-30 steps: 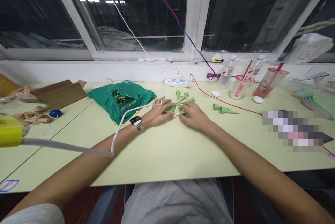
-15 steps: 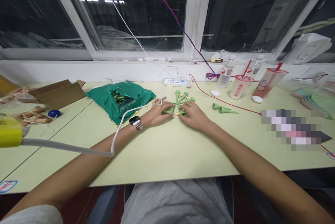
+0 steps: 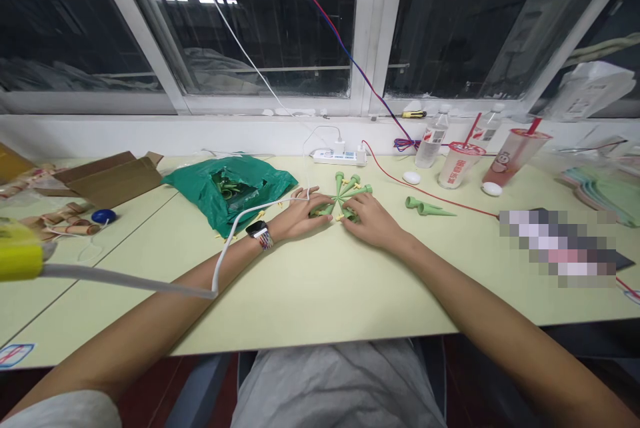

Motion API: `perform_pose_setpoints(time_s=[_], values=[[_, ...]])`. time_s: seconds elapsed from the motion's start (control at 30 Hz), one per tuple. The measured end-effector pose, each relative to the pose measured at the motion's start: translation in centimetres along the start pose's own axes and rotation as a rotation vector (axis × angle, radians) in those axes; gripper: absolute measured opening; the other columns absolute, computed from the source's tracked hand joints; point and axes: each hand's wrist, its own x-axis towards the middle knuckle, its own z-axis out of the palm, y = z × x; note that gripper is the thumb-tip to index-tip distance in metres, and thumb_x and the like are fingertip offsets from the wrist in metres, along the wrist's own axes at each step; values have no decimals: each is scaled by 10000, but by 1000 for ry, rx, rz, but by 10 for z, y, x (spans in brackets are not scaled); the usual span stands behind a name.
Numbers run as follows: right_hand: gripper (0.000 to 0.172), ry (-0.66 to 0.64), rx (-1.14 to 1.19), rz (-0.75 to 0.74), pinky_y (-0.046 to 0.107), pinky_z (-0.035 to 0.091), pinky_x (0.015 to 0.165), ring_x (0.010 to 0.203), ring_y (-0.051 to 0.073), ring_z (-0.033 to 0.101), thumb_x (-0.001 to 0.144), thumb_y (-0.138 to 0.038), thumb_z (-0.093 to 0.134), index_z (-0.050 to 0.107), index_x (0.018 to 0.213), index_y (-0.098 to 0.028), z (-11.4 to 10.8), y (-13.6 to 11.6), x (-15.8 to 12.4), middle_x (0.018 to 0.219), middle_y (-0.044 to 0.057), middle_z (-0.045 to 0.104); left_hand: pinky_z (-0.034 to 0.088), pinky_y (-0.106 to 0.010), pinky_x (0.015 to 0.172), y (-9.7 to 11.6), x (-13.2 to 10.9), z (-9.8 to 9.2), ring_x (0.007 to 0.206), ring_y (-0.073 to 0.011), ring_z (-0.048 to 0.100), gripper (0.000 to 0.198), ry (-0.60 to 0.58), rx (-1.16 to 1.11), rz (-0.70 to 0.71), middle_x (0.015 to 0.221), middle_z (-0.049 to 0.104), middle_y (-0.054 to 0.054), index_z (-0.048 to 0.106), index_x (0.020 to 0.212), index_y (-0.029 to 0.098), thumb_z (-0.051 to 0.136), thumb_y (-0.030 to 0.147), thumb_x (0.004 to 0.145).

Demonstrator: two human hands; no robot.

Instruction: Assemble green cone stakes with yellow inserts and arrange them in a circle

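Hands [image 3: 300, 216] [image 3: 373, 221] lie open on green plastic spikes [image 3: 361, 191].

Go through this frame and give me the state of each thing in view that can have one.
Left hand, fingertips on the spikes, grip unclear
Right hand, fingers on the spikes, grip unclear
Green plastic spikes, fanned in a star between the hands
Green plastic bag, open, more green pieces inside
Cardboard box, flaps open
Power strip, two plugs in
Plastic cup, lidded, straw in
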Motion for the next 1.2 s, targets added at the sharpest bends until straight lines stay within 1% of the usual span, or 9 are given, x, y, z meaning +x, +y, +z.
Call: perform_pose_setpoints(time_s=[0.23, 0.47, 0.53, 0.63, 0.73, 0.8, 0.93, 1.1, 1.2], values=[[221, -2, 1, -1, 460, 471, 1027, 1154, 297, 565, 941, -299, 645, 680, 1131, -191, 0, 2, 0, 1105, 113, 683, 156, -579, 1247, 0, 1, 0, 1528, -371, 318, 487, 4, -9, -10, 1458, 635, -32, 620, 1405, 299, 522, 557, 1003], [240, 13, 11, -2, 463, 463, 1033, 1174, 302, 561, 946, -330, 645, 681, 1144, -199, -2, 0, 0, 1145, 121, 685, 194, -568, 1242, -1, 1, 2, 1518, -368, 325, 481, 28, 21, 5, 1481, 608, -43, 622, 1403, 285, 533, 541, 1005], [256, 40, 5, -6, 462, 463, 1030, 1170, 304, 562, 954, -345, 633, 680, 1162, -202, -8, 2, 2, 1162, 127, 680, 197, -567, 1243, 0, 0, 1, 1516, -370, 328, 477, 30, 28, -1, 1490, 600, -46, 626, 1398, 281, 533, 539, 1007], [275, 115, -28, 8, 459, 459, 1034, 1164, 312, 565, 962, -337, 601, 684, 1180, -193, -27, 10, 5, 1175, 140, 676, 203, -566, 1246, 1, -1, 0, 1521, -375, 321, 490, 22, 29, -8, 1521, 573, -53, 622, 1409, 285, 543, 545, 1002], [305, 166, -103, 103, 464, 449, 1042, 1176, 328, 567, 960, -332, 568, 691, 1189, -174, -51, 27, 5, 1192, 153, 674, 186, -574, 1254, 1, -3, -2, 1538, -382, 297, 513, 16, 33, -15, 1558, 539, -55, 606, 1436, 295, 550, 552, 995], [344, 119, -189, 226, 475, 449, 1032, 1194, 351, 563, 945, -330, 560, 695, 1209, -157, -67, 42, 1, 1218, 167, 674, 170, -581, 1259, 0, -5, -4, 1545, -386, 287, 532, 17, 40, -23, 1575, 524, -59, 594, 1454, 297, 562, 550, 987], [456, -72, -355, 433, 466, 461, 989, 1199, 388, 572, 911, -350, 579, 677, 1299, -131, -87, 70, -13, 1269, 191, 678, 160, -599, 1260, -2, -7, -6, 1548, -394, 288, 564, 3, 42, -36, 1584, 517, -63, 595, 1465, 305, 594, 562, 963], [534, -198, -431, 487, 403, 481, 887, 1119, 353, 631, 840, -302, 624, 651, 1353, -157, -94, 88, -27, 1261, 173, 698, 155, -614, 1262, -4, -6, -4, 1554, -388, 281, 539, 3, 35, -26, 1563, 543, -48, 626, 1439, 333, 592, 578, 960], [520, -222, -431, 482, 365, 478, 831, 1056, 313, 661, 808, -232, 627, 669, 1322, -168, -94, 91, -28, 1219, 153, 726, 175, -612, 1259, -4, -6, -3, 1550, -395, 281, 544, 11, 28, -25, 1557, 549, -54, 638, 1427, 322, 604, 587, 953]])
